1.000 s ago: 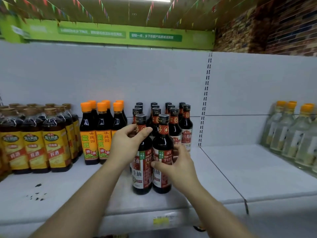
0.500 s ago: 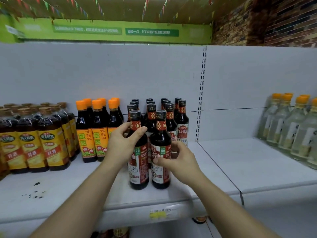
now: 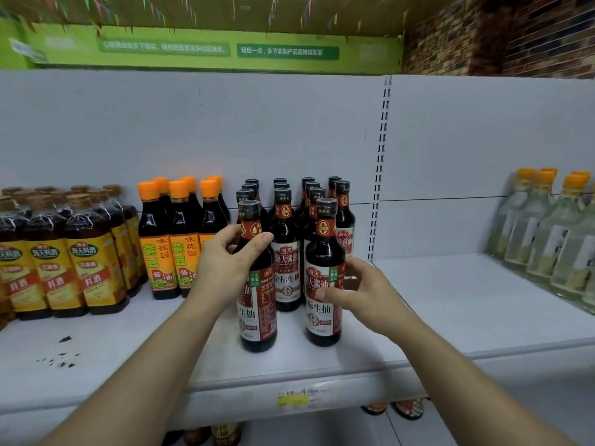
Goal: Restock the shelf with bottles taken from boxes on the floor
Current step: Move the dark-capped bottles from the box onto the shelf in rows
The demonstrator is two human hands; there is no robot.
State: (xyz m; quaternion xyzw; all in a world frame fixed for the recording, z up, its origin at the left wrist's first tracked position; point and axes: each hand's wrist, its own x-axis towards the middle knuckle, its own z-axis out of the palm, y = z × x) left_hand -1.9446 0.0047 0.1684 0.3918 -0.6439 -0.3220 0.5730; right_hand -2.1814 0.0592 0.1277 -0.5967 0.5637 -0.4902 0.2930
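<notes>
Now, past the yellow-labelled bottles (image 3: 48,272) and the orange-capped ones (image 3: 164,243), the left hand (image 3: 225,268) curls round the shoulder of a dark soy bottle (image 3: 259,317) standing upright on the white shelf (image 3: 450,310). Just right of it stands a second dark bottle (image 3: 323,249), its label pinched by the right hand (image 3: 367,292). Clear bottles (image 3: 547,239) sit far right.

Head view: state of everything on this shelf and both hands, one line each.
left front soy bottle, upright on shelf, capped
right front soy bottle, upright, capped, apart from the left one
left hand, grips left front soy bottle's shoulder
right hand, holds right front soy bottle's label
rear soy bottles, upright, capped, in rows
orange-capped bottles, upright, capped
cooking wine bottles, upright, capped
clear bottles, upright, capped
</notes>
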